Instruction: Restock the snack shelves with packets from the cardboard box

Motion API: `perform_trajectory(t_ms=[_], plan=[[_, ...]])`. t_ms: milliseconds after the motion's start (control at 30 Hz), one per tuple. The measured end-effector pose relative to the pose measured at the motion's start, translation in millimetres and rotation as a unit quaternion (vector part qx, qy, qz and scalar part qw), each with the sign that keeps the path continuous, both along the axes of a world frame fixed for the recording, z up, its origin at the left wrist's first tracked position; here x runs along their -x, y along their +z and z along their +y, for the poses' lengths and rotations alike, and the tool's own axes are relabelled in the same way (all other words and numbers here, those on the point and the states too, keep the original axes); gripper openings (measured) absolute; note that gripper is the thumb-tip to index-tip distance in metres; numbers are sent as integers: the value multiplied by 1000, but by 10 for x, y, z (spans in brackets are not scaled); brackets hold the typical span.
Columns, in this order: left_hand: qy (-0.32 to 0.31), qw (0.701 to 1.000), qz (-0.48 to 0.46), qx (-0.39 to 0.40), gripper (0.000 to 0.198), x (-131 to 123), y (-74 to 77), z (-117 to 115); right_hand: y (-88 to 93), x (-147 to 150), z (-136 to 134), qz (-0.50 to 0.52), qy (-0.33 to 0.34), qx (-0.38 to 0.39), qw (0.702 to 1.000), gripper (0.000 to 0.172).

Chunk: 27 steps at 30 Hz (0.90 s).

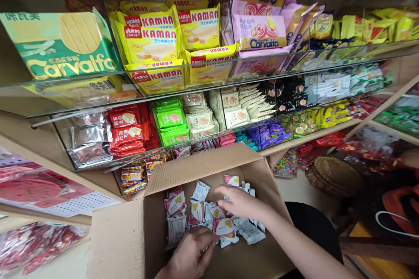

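Observation:
Inside an open cardboard box [209, 165], many small wrapped snack packets [175, 204] lie in a loose heap, some with red, white and yellow fronts and others showing pale printed backs. My left hand [195, 250] is low at the near side of the heap, its fingers curled in. Its fingertips meet the edge of a red and white packet [224, 228]; whatever lies inside the fingers is hidden. Farther back, my right hand [238, 201] reaches over the heap with fingers stretched out and apart, just right of a pale packet [200, 191]. Nothing shows in its grasp.
Glass-fronted shelves stand behind the box, with yellow wafer packs [149, 39], a green biscuit pack [65, 43], pink packs [258, 30] and red packets [129, 124]. The box's left flap [118, 239] hangs outward. A woven basket [332, 176] sits at right.

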State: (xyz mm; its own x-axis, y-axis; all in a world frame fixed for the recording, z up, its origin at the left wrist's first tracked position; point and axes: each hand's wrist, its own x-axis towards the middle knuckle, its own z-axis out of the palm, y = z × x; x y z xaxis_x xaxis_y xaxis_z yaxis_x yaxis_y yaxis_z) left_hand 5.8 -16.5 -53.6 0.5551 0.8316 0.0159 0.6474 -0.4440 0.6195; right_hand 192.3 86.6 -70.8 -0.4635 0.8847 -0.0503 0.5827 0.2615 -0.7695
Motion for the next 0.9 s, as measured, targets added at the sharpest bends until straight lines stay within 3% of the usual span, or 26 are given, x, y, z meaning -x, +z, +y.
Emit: perform_trajectory(t_ms=[100,167,267,333,400,467,533,633,733,900], plan=[[38,998,-9,49,24,50,-94,-61,-272,85,109,-167,-54,-6,984,42],[62,996,-32,63,24,72,-126,-54,-433,117,137,-199,-83,-16,976,45],[109,988,-80,80,24,97,-200,-23,-528,88,125,-207,-84,-27,974,30],[155,977,-119,85,23,95,-247,15,-460,37,84,-192,-73,-39,978,18],[221,954,-172,109,31,59,-247,74,-301,3,10,-100,-90,-25,991,16],[274,914,-247,170,44,-14,-183,147,-101,13,-94,78,-131,57,987,19],[276,866,-334,250,47,-102,-68,217,81,64,-209,256,-159,177,937,26],[267,810,-416,315,41,-196,111,276,234,149,-345,377,-166,266,872,35],[264,801,-428,324,32,-203,209,279,253,182,-387,409,-176,270,854,37],[271,814,-416,301,27,-152,244,260,231,202,-355,409,-209,208,863,31]])
